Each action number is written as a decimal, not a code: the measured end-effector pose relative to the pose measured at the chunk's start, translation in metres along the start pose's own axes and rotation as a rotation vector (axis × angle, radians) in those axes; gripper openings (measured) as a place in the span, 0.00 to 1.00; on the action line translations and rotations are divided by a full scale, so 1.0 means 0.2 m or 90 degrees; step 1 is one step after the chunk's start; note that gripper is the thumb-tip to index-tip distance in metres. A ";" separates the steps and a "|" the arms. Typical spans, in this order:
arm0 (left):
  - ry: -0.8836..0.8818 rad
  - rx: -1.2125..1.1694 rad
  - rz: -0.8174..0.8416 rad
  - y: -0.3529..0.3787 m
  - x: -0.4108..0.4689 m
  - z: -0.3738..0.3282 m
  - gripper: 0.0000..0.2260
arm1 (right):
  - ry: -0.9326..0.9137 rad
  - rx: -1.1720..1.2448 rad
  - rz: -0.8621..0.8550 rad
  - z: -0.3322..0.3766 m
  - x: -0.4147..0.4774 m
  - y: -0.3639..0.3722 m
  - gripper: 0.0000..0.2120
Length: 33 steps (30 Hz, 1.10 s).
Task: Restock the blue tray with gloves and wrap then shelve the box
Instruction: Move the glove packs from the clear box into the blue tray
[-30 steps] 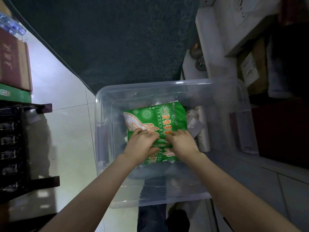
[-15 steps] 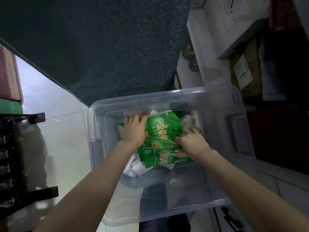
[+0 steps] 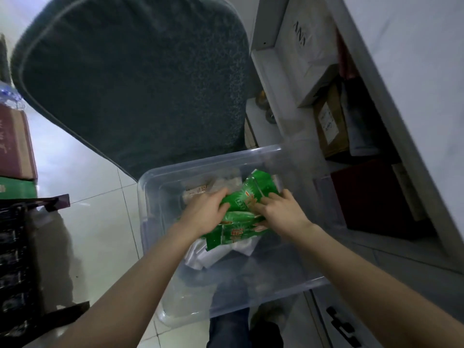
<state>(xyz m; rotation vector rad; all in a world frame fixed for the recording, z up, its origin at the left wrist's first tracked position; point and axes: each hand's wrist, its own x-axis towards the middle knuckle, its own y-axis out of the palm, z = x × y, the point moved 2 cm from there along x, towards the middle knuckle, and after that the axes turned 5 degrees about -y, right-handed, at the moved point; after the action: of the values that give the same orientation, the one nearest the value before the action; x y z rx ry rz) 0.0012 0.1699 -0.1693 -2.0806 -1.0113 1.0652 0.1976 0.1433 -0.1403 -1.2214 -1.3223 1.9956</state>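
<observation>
Glove packs point(image 3: 247, 204) — between left hand point(image 3: 204, 213), right hand point(image 3: 282, 214)

Crumpled green glove packets point(image 3: 247, 197), inside clear plastic box point(image 3: 206, 165)

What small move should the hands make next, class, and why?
Probably lift the green packs straight up out of the box. The left hand and right hand both grip them, and they lie inside it, not yet clear of its walls.
</observation>
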 end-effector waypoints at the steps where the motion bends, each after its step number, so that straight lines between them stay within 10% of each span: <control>1: 0.008 -0.002 0.016 -0.03 -0.02 -0.04 0.10 | 0.005 -0.007 -0.017 0.00 -0.03 -0.05 0.16; 8: 0.114 0.129 0.067 -0.23 -0.23 -0.33 0.33 | 0.004 -0.007 -0.081 0.04 -0.24 -0.35 0.13; 16: 0.141 0.134 -0.032 -0.52 -0.42 -0.58 0.17 | 0.045 -0.049 -0.230 0.19 -0.59 -0.73 0.37; 33: 0.390 0.177 -0.177 -1.12 -1.05 -1.79 0.22 | 0.239 -0.100 -0.469 0.24 -1.86 -1.35 0.21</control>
<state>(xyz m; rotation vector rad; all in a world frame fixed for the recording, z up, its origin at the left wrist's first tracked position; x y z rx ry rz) 0.1417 0.0628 0.2678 -1.7961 -0.7552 0.3588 0.3186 -0.0397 0.2665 -0.9163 -1.4644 1.1090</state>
